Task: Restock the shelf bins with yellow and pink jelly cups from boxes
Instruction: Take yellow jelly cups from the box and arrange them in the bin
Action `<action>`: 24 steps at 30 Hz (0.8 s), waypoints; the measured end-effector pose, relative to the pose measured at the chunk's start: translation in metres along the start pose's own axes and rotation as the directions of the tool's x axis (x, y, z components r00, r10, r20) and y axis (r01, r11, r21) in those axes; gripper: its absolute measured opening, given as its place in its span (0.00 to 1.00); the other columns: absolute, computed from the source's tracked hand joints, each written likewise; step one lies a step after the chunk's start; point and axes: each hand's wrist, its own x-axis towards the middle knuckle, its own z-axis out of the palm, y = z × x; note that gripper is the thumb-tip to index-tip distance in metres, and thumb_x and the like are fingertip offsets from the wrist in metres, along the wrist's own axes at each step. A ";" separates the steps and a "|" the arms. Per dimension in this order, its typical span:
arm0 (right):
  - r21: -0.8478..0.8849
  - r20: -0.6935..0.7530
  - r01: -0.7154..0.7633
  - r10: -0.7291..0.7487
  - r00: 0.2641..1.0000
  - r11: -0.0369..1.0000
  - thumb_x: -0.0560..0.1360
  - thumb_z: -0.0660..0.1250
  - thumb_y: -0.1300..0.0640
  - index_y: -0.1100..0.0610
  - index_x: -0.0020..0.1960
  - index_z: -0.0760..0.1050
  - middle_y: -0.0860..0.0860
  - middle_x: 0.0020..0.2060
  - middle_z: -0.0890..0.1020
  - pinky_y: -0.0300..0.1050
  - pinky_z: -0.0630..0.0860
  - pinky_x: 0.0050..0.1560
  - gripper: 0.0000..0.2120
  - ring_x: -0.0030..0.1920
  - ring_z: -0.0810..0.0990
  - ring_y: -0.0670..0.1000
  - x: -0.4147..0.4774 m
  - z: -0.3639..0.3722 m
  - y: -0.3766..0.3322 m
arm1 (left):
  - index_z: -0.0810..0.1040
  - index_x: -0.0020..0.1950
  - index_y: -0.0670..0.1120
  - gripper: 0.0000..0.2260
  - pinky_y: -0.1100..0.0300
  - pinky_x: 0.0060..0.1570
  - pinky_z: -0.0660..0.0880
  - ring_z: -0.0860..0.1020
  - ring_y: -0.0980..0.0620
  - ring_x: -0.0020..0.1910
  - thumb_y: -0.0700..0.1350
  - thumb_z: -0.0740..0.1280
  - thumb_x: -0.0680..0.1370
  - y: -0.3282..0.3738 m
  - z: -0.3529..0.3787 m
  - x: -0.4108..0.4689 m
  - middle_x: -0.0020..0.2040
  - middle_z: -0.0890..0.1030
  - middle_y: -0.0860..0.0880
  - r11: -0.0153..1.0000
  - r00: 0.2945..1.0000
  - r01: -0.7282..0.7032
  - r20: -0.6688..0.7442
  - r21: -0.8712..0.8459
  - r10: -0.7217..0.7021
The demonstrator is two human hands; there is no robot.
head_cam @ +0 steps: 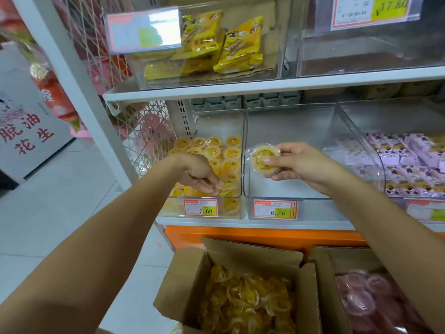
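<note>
The right hand (pixel 303 165) pinches one yellow cup (pixel 261 156) between thumb and fingers, tilted on edge so its lid faces the camera. It hangs over the middle bin (pixel 313 198), which shows only bare floor, just right of the wall shared with the left bin (pixel 173 208). The left bin, where yellow cups (pixel 232 153) already lie in rows, is to the left of this hand, so the cup probably has to cross that wall leftward and go down flat. The left hand (pixel 199 173) is already inside the left bin, fingers bent down onto the front cups. Whether it grips one I cannot tell. The yellow box (pixel 183 273) and pink box (pixel 322 273) stand open below.
</note>
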 end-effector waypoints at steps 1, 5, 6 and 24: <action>-0.010 -0.006 -0.002 0.002 1.000 1.000 0.72 0.70 0.59 0.59 0.48 0.77 0.55 0.40 0.83 0.35 0.79 0.36 0.06 0.36 0.83 0.48 0.001 0.000 0.000 | 0.76 0.53 0.35 0.07 0.70 0.28 0.76 0.80 0.58 0.27 0.38 0.65 0.78 0.002 0.001 0.002 0.36 0.82 0.45 1.000 1.000 0.015 0.012 0.026 -0.015; 0.026 -0.042 -0.023 0.024 0.999 0.999 0.73 0.70 0.59 0.59 0.47 0.75 0.57 0.39 0.82 0.36 0.78 0.33 0.06 0.35 0.81 0.50 0.008 0.000 -0.001 | 0.75 0.46 0.39 0.05 0.71 0.20 0.63 0.67 0.60 0.19 0.39 0.62 0.80 0.003 0.004 0.011 0.24 0.76 0.50 0.976 0.996 0.072 0.036 0.205 -0.081; 0.028 -0.044 -0.029 0.031 0.999 0.999 0.73 0.70 0.59 0.59 0.48 0.74 0.57 0.39 0.82 0.36 0.78 0.33 0.07 0.35 0.81 0.50 0.010 -0.001 -0.001 | 0.75 0.47 0.39 0.05 0.71 0.20 0.61 0.65 0.60 0.18 0.39 0.62 0.80 0.002 0.004 0.012 0.24 0.76 0.50 0.972 0.996 0.078 0.030 0.223 -0.087; 0.054 -0.026 0.067 -0.066 0.998 0.996 0.74 0.67 0.66 0.61 0.46 0.78 0.56 0.39 0.81 0.35 0.80 0.38 0.02 0.34 0.81 0.45 0.033 0.017 -0.008 | 0.83 0.48 0.43 0.13 0.61 0.39 0.75 0.79 0.53 0.42 0.47 0.77 0.68 -0.019 0.002 0.010 0.43 0.82 0.49 0.856 0.910 -0.146 -0.273 0.495 0.313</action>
